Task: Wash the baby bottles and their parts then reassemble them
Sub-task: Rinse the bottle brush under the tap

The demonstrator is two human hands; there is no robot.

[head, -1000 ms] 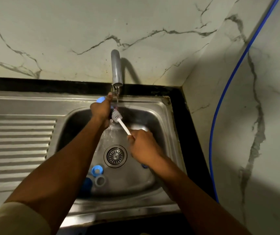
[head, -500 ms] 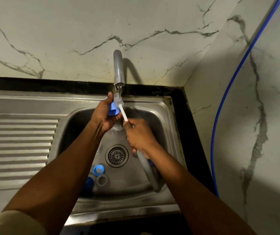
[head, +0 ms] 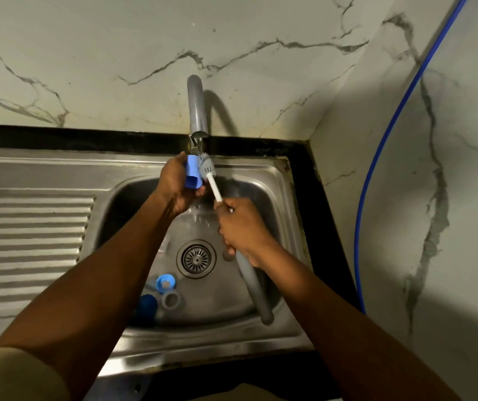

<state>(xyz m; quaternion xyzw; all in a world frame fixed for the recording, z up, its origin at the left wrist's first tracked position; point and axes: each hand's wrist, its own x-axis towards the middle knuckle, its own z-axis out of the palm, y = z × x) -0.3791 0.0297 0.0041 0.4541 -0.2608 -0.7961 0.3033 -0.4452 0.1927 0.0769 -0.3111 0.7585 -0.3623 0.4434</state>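
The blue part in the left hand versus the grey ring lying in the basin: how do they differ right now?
The blue part is held up under the tap by the left hand, with the brush beside it; the grey ring lies untouched on the sink floor near the drain. The blue part looks longer and tube-like; the grey ring is short, its opening facing up. Both are hollow plastic pieces.

No readable text, labels, brands or nos. anywhere. Blue part (head: pixel 192 175), brush (head: pixel 207 169), sink (head: pixel 133 166) & tap (head: pixel 197 111) all plain, no markings.
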